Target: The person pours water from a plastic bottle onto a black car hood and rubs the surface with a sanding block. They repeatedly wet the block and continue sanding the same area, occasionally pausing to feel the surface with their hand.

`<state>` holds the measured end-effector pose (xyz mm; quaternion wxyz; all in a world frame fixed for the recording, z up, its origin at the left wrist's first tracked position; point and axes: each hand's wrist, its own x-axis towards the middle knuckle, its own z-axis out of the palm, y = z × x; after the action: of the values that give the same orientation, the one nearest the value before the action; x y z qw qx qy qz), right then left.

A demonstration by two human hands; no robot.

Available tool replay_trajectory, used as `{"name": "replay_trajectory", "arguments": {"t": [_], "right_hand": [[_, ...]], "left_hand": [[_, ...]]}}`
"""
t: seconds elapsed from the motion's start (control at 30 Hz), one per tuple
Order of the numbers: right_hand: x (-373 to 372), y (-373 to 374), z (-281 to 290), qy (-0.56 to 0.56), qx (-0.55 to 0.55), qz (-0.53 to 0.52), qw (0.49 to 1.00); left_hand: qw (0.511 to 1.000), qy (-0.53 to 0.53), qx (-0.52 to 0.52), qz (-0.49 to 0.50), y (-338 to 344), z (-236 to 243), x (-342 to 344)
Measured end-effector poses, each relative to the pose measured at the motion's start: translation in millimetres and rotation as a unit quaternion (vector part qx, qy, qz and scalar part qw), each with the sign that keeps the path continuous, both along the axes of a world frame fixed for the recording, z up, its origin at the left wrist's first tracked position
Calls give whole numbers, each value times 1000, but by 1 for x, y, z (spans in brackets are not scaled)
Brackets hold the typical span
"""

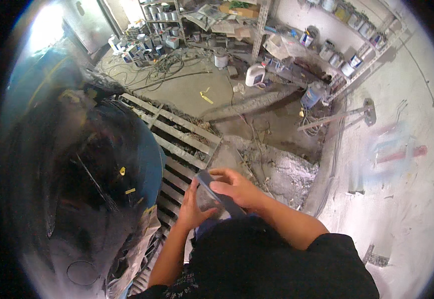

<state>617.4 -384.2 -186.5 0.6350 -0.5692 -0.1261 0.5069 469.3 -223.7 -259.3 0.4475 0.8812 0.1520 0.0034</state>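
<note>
My right hand (242, 190) is closed on a long grey sanding block (227, 203), thumb on its upper face. The block slants from its far end down toward my dark shirt. My left hand (191, 210) is on the other side, fingers stretched up with the tips at the block's far end and the thumb apart. Whether those fingertips press on the block cannot be made out. To the left is a dark, glossy car body panel (102, 149) with a blue edge and small yellow scraps on it.
A slatted metal floor grate (182, 154) runs beside the car. Ahead are a white jug (255, 74), a white bucket (221, 60) and tangled cables (164, 67). Shelves of cans (336, 60) stand at the back; a long-handled tool (341, 117) lies near the right wall.
</note>
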Motion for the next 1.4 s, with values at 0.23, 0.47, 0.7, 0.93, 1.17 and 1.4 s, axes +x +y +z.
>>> {"name": "replay_trajectory", "arguments": {"t": [0.23,0.47,0.7,0.93,1.17,1.4], "right_hand": [[40,-18,11,34,90,-21,995],[121,-70,-7,25,5,-179,984],[198,-144,-61,55,-74,-449,889],[249,-175,-66,32,-106,-498,860],[316,-208,-59,29,-98,-569,816],[390,-291,-97,78,-109,-649,749]], "left_hand": [[964,-96,-244,52,-38,-63,71],[942,-78,-265,192,-15,-55,127],[903,-113,-205,362,81,-113,163],[905,-4,-78,418,149,-171,148],[866,37,-55,495,145,-190,180],[873,39,-101,476,128,-178,244]]}}
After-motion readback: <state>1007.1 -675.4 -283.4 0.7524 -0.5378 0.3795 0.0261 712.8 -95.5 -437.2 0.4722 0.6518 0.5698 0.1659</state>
